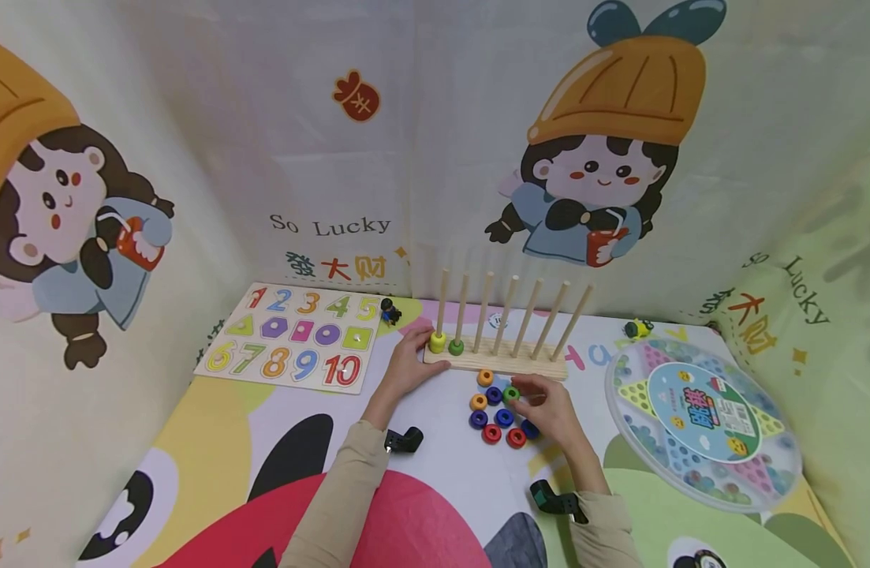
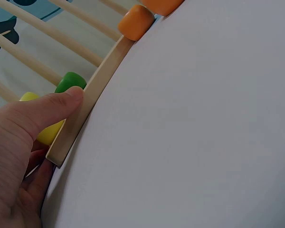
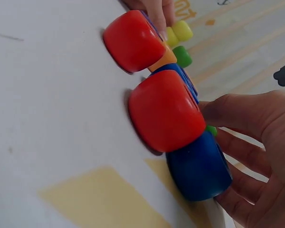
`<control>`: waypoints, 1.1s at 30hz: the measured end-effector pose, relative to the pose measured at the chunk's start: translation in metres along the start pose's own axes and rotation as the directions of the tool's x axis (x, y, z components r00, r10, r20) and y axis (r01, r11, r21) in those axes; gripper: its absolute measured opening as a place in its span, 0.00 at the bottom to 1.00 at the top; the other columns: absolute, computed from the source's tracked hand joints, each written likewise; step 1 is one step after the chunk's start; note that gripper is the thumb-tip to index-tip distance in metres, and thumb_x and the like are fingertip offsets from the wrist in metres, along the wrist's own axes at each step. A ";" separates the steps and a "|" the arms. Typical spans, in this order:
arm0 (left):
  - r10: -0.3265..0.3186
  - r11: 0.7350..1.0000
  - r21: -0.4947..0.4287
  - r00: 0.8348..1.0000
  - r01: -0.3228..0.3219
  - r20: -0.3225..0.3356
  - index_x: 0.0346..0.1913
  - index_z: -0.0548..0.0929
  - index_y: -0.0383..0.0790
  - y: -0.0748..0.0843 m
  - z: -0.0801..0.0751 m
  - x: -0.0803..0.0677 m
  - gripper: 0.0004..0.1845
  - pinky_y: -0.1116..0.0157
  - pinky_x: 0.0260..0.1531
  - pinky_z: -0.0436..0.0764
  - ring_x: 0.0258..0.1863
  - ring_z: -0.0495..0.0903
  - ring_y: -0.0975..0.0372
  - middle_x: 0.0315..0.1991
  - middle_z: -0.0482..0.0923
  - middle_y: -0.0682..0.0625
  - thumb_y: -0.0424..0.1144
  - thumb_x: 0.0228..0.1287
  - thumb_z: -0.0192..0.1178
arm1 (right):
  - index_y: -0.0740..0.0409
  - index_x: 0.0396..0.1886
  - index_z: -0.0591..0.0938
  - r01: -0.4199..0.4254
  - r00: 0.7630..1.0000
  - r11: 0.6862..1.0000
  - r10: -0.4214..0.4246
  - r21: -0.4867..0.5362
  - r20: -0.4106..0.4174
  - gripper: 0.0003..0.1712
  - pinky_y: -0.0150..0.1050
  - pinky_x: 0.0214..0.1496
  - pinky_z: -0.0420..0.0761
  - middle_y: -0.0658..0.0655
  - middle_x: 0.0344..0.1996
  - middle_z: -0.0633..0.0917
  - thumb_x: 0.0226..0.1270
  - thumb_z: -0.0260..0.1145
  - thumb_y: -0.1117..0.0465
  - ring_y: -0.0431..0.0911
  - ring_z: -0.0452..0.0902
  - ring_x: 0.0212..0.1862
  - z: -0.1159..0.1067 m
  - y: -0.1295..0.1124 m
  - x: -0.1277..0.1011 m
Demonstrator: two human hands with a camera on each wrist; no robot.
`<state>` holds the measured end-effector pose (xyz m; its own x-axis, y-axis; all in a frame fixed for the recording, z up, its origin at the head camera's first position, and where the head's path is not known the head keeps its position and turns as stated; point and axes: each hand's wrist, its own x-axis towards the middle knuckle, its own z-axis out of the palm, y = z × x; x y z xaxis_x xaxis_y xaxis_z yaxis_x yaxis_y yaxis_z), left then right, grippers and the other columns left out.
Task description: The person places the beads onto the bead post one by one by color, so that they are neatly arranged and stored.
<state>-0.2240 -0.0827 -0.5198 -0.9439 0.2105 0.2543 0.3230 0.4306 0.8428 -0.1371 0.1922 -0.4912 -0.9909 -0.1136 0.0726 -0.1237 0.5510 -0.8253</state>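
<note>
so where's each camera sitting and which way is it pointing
Head: worn high, looks forward and down at the peg rack, loose rings, both forearms and hands.
Left wrist: low on the mat, looks along the rack's base; the left hand shows, thumb on the base.
Right wrist: low on the mat, looks across a red ring; the right hand shows.
All share the rack's green ring.

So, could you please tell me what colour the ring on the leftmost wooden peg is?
Yellow: the yellow ring shows best in the head view.
</note>
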 end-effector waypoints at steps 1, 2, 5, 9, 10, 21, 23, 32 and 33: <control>-0.001 1.000 -0.002 1.000 0.001 0.000 0.63 0.74 0.24 0.000 0.000 0.000 0.39 0.60 0.66 0.71 0.65 0.70 0.48 0.64 0.70 0.37 0.38 0.49 0.77 | 0.65 0.54 0.83 0.002 1.000 1.000 -0.002 -0.001 -0.004 0.22 0.50 0.52 0.84 0.62 0.47 0.86 0.58 0.73 0.69 0.55 0.82 0.48 0.000 0.000 0.000; -0.004 1.000 -0.002 1.000 0.004 0.000 0.63 0.74 0.24 0.001 0.000 0.000 0.39 0.60 0.66 0.71 0.65 0.70 0.48 0.64 0.70 0.37 0.38 0.49 0.77 | 0.65 0.53 0.83 0.006 1.000 1.000 -0.006 -0.004 -0.007 0.22 0.50 0.51 0.84 0.62 0.47 0.86 0.57 0.73 0.69 0.55 0.82 0.48 0.000 0.000 0.000; -0.008 1.000 -0.003 1.000 0.008 0.002 0.63 0.74 0.24 0.001 0.000 -0.001 0.39 0.59 0.66 0.71 0.65 0.70 0.47 0.64 0.70 0.37 0.38 0.50 0.77 | 0.65 0.52 0.83 0.016 1.000 1.000 -0.016 -0.015 -0.013 0.21 0.50 0.50 0.84 0.62 0.46 0.86 0.57 0.74 0.69 0.55 0.82 0.47 0.000 0.000 0.000; -0.004 1.000 -0.005 1.000 0.004 0.001 0.63 0.74 0.24 0.001 -0.001 -0.001 0.39 0.59 0.66 0.71 0.65 0.70 0.47 0.64 0.70 0.37 0.39 0.50 0.77 | 0.66 0.52 0.83 0.028 0.999 0.999 -0.029 -0.026 -0.022 0.21 0.50 0.49 0.85 0.62 0.45 0.86 0.57 0.73 0.70 0.55 0.82 0.46 -0.001 -0.002 0.000; -0.001 1.000 -0.008 1.000 0.001 0.001 0.63 0.74 0.24 0.001 -0.001 -0.001 0.39 0.59 0.66 0.71 0.65 0.70 0.47 0.64 0.70 0.37 0.39 0.51 0.77 | 0.65 0.51 0.83 0.028 0.999 0.999 -0.029 -0.023 -0.027 0.20 0.50 0.49 0.85 0.61 0.45 0.86 0.57 0.74 0.70 0.55 0.82 0.46 -0.001 -0.003 0.000; -0.039 0.999 0.010 0.999 0.038 0.020 0.65 0.73 0.26 0.002 -0.001 0.000 0.40 0.59 0.67 0.70 0.66 0.70 0.48 0.66 0.69 0.38 0.40 0.51 0.77 | 0.65 0.51 0.83 0.025 0.995 0.998 -0.019 0.064 -0.094 0.19 0.44 0.50 0.85 0.60 0.46 0.85 0.59 0.73 0.69 0.55 0.82 0.48 -0.005 -0.019 0.006; -0.031 0.999 0.010 0.999 0.031 0.019 0.65 0.73 0.26 0.001 -0.001 0.000 0.39 0.58 0.66 0.70 0.66 0.70 0.48 0.66 0.69 0.38 0.40 0.51 0.76 | 0.66 0.50 0.84 0.045 0.993 0.994 -0.033 0.104 -0.112 0.18 0.37 0.48 0.84 0.61 0.46 0.85 0.59 0.73 0.69 0.56 0.82 0.47 -0.006 -0.024 0.008; -0.045 0.999 0.015 0.999 0.045 0.017 0.65 0.73 0.26 0.003 -0.001 -0.001 0.40 0.57 0.68 0.69 0.67 0.69 0.48 0.66 0.69 0.39 0.41 0.52 0.76 | 0.63 0.48 0.85 0.107 0.982 0.985 -0.085 0.132 -0.166 0.16 0.31 0.46 0.82 0.61 0.46 0.85 0.60 0.74 0.65 0.54 0.83 0.47 -0.012 -0.055 0.026; -0.044 0.999 0.018 0.999 0.044 0.017 0.65 0.73 0.26 0.003 -0.001 -0.001 0.40 0.57 0.68 0.68 0.67 0.68 0.48 0.66 0.69 0.39 0.41 0.52 0.76 | 0.63 0.48 0.85 0.115 0.981 0.986 -0.093 0.121 -0.170 0.16 0.33 0.47 0.83 0.61 0.46 0.85 0.60 0.74 0.64 0.54 0.83 0.46 -0.012 -0.058 0.028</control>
<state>-0.2223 -0.0826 -0.5176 -0.9560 0.2059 0.2091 0.2827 0.4553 0.8443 -0.1584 0.1674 -0.4344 -0.9697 -0.0220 0.2434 -0.2289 0.4307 -0.8730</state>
